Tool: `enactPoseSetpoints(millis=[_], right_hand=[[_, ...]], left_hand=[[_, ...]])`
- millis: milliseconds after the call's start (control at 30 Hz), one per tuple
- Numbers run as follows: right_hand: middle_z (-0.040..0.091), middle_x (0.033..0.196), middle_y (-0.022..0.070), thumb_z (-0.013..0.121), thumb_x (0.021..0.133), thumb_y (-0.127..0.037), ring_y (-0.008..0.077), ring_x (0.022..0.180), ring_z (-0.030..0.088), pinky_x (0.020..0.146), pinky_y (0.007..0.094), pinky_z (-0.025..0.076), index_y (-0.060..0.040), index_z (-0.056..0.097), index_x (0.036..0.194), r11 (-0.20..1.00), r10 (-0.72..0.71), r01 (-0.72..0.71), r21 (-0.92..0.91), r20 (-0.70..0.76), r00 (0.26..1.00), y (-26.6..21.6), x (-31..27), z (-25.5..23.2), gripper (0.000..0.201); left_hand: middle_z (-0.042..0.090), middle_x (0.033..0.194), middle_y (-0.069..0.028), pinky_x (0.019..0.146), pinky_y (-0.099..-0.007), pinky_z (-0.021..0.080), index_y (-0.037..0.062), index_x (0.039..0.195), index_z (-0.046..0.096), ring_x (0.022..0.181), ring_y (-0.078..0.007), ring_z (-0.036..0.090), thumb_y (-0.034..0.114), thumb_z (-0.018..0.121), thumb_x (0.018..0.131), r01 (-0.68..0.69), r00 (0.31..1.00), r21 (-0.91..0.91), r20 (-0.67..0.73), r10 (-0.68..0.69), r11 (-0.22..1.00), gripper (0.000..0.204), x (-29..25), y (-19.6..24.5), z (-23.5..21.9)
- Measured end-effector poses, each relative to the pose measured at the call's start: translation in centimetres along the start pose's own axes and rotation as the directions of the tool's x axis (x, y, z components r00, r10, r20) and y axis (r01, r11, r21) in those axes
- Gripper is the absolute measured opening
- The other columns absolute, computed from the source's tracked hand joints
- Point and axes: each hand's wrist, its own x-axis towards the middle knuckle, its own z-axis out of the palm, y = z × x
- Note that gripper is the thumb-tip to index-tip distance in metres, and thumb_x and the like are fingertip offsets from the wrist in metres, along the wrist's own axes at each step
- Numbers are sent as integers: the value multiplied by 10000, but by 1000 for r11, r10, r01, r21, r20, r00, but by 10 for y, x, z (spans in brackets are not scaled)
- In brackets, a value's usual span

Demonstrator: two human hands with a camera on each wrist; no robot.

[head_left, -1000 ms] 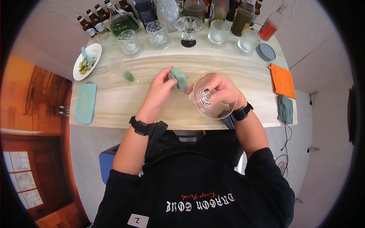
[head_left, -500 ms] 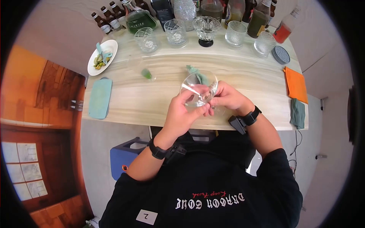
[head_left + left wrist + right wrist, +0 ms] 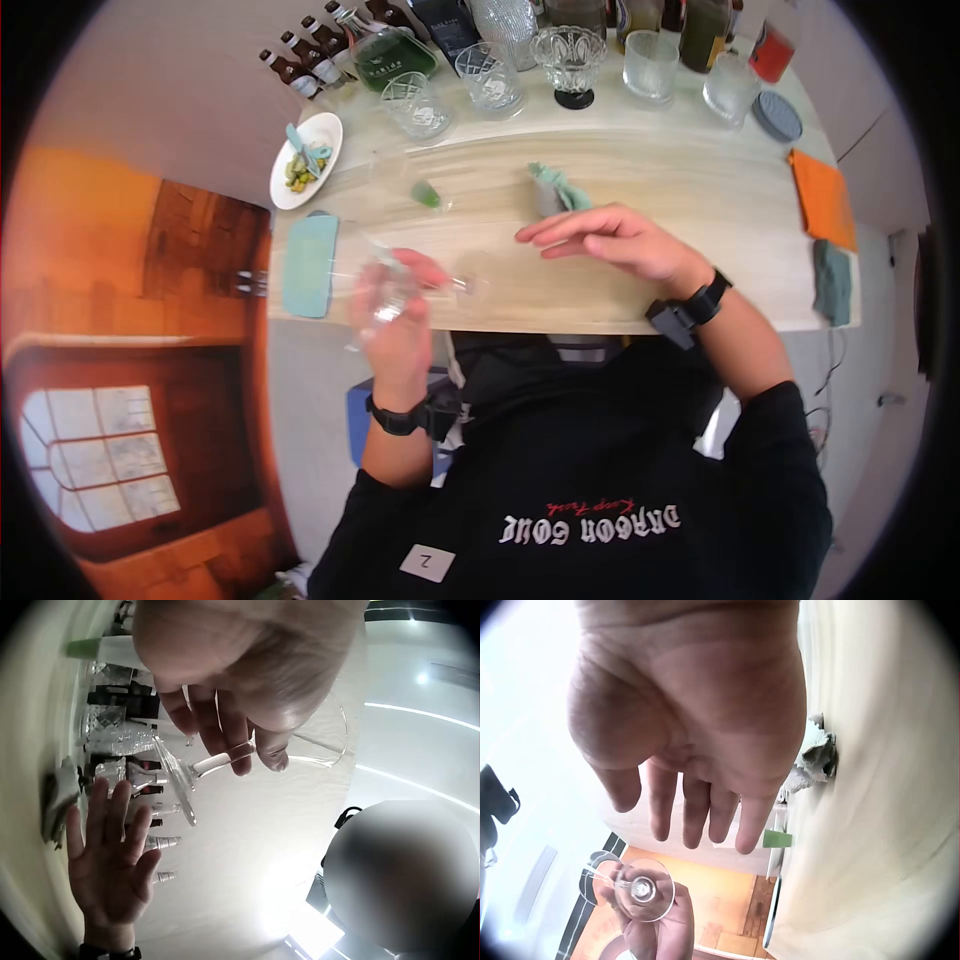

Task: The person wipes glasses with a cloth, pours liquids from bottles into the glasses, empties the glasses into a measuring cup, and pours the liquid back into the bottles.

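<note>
A clear stemmed glass (image 3: 217,761) is in my left hand (image 3: 393,318), blurred in the head view. Thumb and fingers pinch its stem in the left wrist view, its round foot pointing toward my other hand and its bowl the opposite way. My right hand (image 3: 632,243) is held over the table with fingers straight and nothing in it. Just beyond those fingers lies a crumpled grey-green cloth (image 3: 556,190). Left of the cloth stands a clear vessel with a green base (image 3: 425,193).
Two patterned tumblers (image 3: 418,110), a footed glass bowl (image 3: 570,62) and two frosted glasses (image 3: 650,70) line the back, before several bottles. At left are a white plate (image 3: 328,133) and a pale blue board (image 3: 309,268); at right, dark coasters (image 3: 777,116) and an orange cloth (image 3: 823,200).
The left hand first held the cloth; it was laid on the table and both hands met at the glass. Now the right hand has let go and the left has carried the glass leftward.
</note>
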Motion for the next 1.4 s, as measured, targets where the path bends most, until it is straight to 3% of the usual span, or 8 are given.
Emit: enactPoseSetpoints(millis=[67, 133, 300, 733, 1200, 1300, 1367, 1400], right_hand=[[541, 1435, 157, 529, 1031, -279, 269, 1384, 459, 1114, 426, 404, -29, 600, 1340, 999, -40, 39, -20, -54, 998, 1, 0, -4, 405], [545, 1430, 156, 528, 1032, -280, 268, 1384, 459, 1106, 422, 413, -27, 602, 1337, 998, -64, 64, -3, -84, 994, 1, -1, -5, 403], [558, 1413, 155, 521, 1036, -285, 264, 1371, 475, 1081, 413, 440, -11, 605, 1324, 995, -82, 87, 42, -113, 990, 1, -3, -9, 406], [594, 1364, 171, 501, 1040, -333, 260, 1272, 566, 1017, 409, 479, 33, 602, 1298, 973, -105, 142, 184, -199, 974, -5, -9, -33, 459], [601, 1344, 169, 511, 1030, -388, 268, 1225, 598, 993, 412, 491, 29, 577, 1321, 962, -120, 157, 223, -168, 978, -1, -9, -43, 512], [601, 1339, 177, 507, 1030, -394, 262, 1215, 602, 990, 405, 492, 27, 573, 1324, 967, -103, 140, 212, -177, 979, -1, -11, -43, 518], [602, 1333, 184, 529, 1022, -376, 256, 1202, 609, 989, 397, 491, 23, 575, 1322, 966, -110, 154, 210, -204, 973, -1, -12, -46, 501], [602, 1333, 184, 529, 1022, -376, 256, 1202, 609, 989, 397, 491, 23, 575, 1322, 969, -97, 136, 204, -191, 977, -1, -12, -47, 501]], left_hand=[[661, 988, -88, 823, -304, 464, 12, 1194, 577, 931, -152, 594, 309, 791, 868, -93, 994, 54, -60, 96, 994, 490, 23, 1, -35], [670, 1000, -52, 823, -296, 459, 17, 1219, 584, 936, -116, 589, 232, 732, 927, 62, 948, 184, -319, 0, 981, 392, 52, 3, -73], [692, 1143, -57, 756, -244, 451, 27, 1308, 549, 968, -91, 612, 118, 703, 936, 301, 918, 269, -342, -201, 915, 413, 124, -35, -144], [678, 1237, -96, 806, -284, 487, 7, 1402, 416, 1066, -144, 630, 191, 710, 943, 370, 929, 450, -176, -326, 812, 576, 229, -118, -140], [674, 1259, -82, 838, -290, 472, 47, 1407, 399, 1096, -132, 613, 166, 734, 917, 449, 893, 422, -241, -380, 787, 606, 237, -136, -145], [670, 1227, -65, 854, -290, 495, 41, 1380, 451, 1088, -150, 631, 217, 723, 931, 372, 928, 427, -192, -319, 825, 554, 228, -137, -154], [648, 1229, -73, 924, -300, 468, 29, 1383, 466, 1146, -157, 601, 206, 713, 933, 408, 913, 352, -155, -378, 842, 543, 219, -131, -163], [493, 1405, -118, 979, -309, 412, 38, 1423, 407, 1234, -169, 498, 140, 699, 930, 486, 873, 220, -168, -458, 846, 582, 203, -113, -153]])
